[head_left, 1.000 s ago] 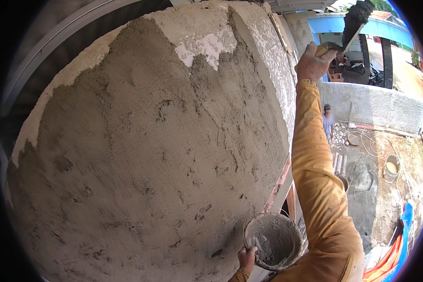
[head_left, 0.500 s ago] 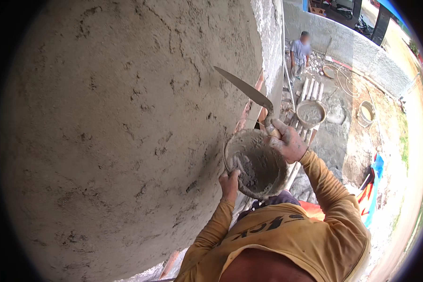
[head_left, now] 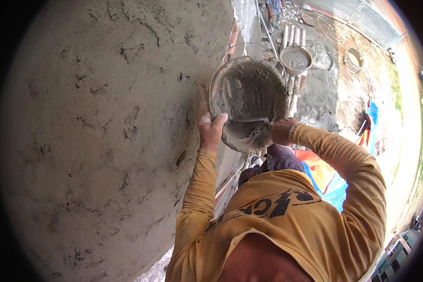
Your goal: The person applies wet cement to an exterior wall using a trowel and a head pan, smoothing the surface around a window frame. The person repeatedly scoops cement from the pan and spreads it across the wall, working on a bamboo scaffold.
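My left hand [head_left: 212, 129] grips the left rim of a mortar-caked bucket [head_left: 249, 77], its thumb over the edge. The bucket is tilted, so its inside faces me, and a thin wire handle arcs over its far side. Wet grey mortar [head_left: 249, 134] lies in the near part of it. At the right rim, my right hand [head_left: 282, 130] is closed round a trowel's handle, which is mostly hidden in the fist. The trowel blade [head_left: 246, 121] lies inside the bucket, against the mortar. To the left rises a rough grey plastered wall [head_left: 103, 141].
Below on the ground stand a wide basin of mortar [head_left: 296, 59] beside wooden poles [head_left: 293, 35], and another bucket [head_left: 353, 60]. A co-worker [head_left: 274, 11] stands at the far end. Blue and orange sheeting [head_left: 331, 183] lies below my right arm.
The trowel, raised in the air before, is now down inside the bucket. The bucket and my left hand sit higher in view, and the bucket faces me more.
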{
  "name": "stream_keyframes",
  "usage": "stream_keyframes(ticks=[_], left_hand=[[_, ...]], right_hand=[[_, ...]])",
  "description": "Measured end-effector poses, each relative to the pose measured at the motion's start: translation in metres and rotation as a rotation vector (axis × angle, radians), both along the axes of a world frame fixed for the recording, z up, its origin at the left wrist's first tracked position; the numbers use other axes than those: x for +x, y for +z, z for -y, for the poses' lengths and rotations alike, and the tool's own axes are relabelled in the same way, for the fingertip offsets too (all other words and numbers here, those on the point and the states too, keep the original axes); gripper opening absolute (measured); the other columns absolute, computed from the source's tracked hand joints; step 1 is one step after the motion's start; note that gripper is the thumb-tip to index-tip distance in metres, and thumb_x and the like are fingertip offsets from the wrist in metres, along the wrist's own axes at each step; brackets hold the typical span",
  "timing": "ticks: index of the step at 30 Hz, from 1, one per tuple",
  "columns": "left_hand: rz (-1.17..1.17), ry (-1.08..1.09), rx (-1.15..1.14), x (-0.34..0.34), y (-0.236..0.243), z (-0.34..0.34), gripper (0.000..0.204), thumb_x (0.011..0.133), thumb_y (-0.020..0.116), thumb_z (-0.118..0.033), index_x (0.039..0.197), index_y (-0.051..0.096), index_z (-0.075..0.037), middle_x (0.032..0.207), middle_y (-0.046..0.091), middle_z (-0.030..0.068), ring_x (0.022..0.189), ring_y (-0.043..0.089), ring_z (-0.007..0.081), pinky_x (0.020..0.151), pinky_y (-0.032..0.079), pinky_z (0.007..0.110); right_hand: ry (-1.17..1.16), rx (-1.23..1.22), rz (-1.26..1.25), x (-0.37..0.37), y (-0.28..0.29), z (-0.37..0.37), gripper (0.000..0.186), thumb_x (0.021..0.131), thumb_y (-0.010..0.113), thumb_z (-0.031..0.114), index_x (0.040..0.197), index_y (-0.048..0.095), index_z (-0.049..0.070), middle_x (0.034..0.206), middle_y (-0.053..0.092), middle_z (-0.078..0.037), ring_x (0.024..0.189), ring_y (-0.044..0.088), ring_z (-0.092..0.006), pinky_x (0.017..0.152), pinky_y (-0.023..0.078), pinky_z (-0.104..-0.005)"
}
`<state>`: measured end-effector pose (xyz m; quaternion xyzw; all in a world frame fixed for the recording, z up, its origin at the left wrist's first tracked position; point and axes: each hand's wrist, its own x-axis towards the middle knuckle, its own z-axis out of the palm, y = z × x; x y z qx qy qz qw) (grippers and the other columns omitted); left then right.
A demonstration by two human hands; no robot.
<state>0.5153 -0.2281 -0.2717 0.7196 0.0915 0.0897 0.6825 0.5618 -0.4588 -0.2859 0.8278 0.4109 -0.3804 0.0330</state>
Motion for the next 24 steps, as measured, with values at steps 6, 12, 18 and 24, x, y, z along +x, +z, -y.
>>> stream_keyframes(ticks=[6,12,18,24], left_hand=[[-0.047,-0.143,0.024,0.003,0.006,-0.004,0.012,0.077,0.061,-0.008,0.083,0.062,0.001,0.080,0.060,-0.0018,0.071,0.051,0.0068,0.065,0.044,0.025],[-0.066,-0.130,-0.029,0.017,0.001,-0.025,0.016,0.075,0.059,-0.007,0.087,0.063,0.002,0.081,0.061,-0.0016,0.072,0.052,0.0076,0.068,0.044,0.025],[-0.083,-0.223,0.221,0.016,-0.013,0.015,0.015,0.076,0.058,-0.010,0.084,0.061,0.002,0.072,0.061,0.0037,0.064,0.052,0.0093,0.060,0.044,0.028],[-0.009,-0.156,0.327,0.018,-0.014,0.027,0.015,0.076,0.055,-0.012,0.072,0.055,0.003,0.064,0.060,0.0101,0.056,0.056,0.0197,0.054,0.044,0.036]], right_hand=[[-0.338,0.252,0.167,0.050,0.036,-0.016,0.026,0.079,0.048,0.019,0.094,0.061,0.002,0.087,0.065,-0.017,0.085,0.063,-0.0337,0.076,0.050,-0.0399],[0.017,0.123,0.024,-0.013,-0.007,-0.014,0.023,0.078,0.049,0.018,0.087,0.062,0.002,0.079,0.065,-0.015,0.079,0.064,-0.0302,0.069,0.051,-0.0408],[-0.539,0.099,0.210,0.014,-0.024,0.008,0.028,0.080,0.048,0.019,0.097,0.064,0.004,0.091,0.066,-0.015,0.082,0.065,-0.0303,0.074,0.051,-0.0405],[-0.440,0.165,0.017,-0.015,-0.018,0.025,0.030,0.081,0.046,0.028,0.085,0.065,0.005,0.088,0.065,-0.017,0.083,0.064,-0.0302,0.075,0.051,-0.0404]])
